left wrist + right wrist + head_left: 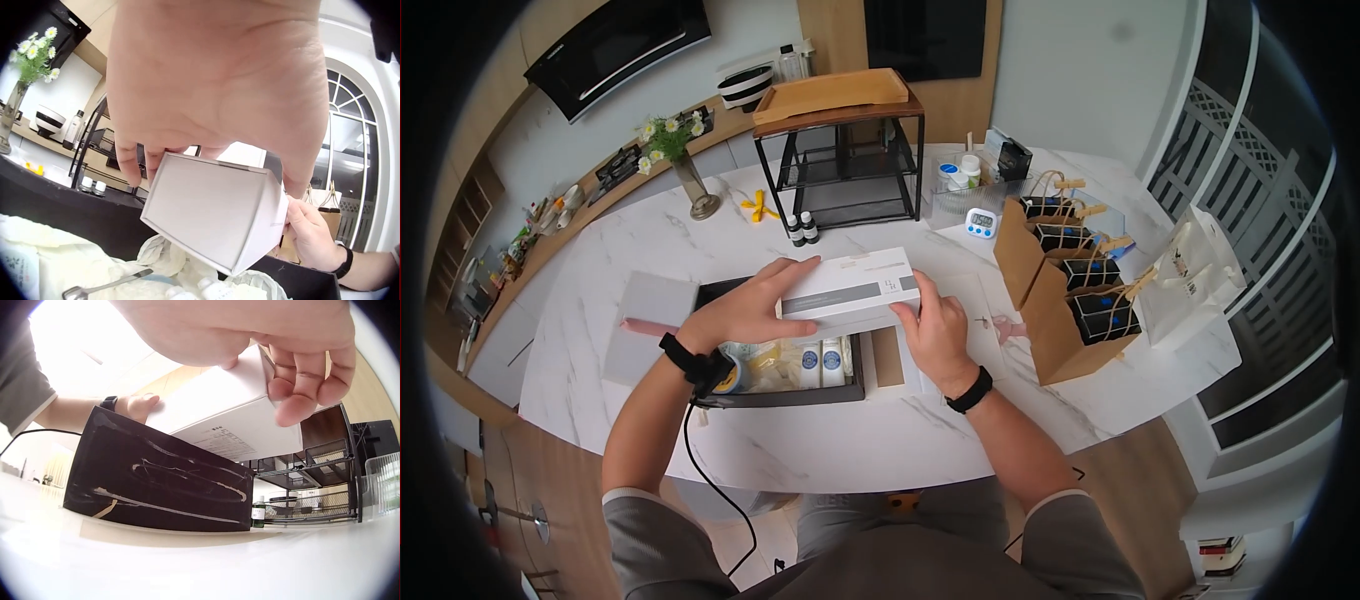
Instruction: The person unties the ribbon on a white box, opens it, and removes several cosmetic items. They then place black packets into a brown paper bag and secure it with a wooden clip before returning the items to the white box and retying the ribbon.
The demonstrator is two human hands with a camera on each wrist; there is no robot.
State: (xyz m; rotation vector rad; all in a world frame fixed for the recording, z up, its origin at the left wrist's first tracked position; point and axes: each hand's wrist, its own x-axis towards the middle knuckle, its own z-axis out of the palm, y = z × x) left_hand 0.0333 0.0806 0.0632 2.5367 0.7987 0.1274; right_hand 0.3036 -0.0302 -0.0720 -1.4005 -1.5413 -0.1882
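Observation:
A white carton with a grey band (850, 285) is held between both hands, above a black box (800, 398) on the marble-look table. My left hand (752, 305) grips the carton's left end, thumb along the near side and fingers over the far side. The right hand (940, 335) holds its right end, with fingertips on the lower face in the right wrist view. Inside the black box lie white bottles (821, 364), crumpled pale paper (69, 269) and a small metal spoon (103, 286). Fine print (222, 440) shows on the carton's underside.
Left of the black box lies a pale grey lid (650, 310). Kraft paper bags (1050, 330) holding black boxes stand at right, beside a white bag (1195, 275). Behind are a black rack (840, 165), two small bottles (803, 228), a timer (981, 223) and a flower vase (698, 195).

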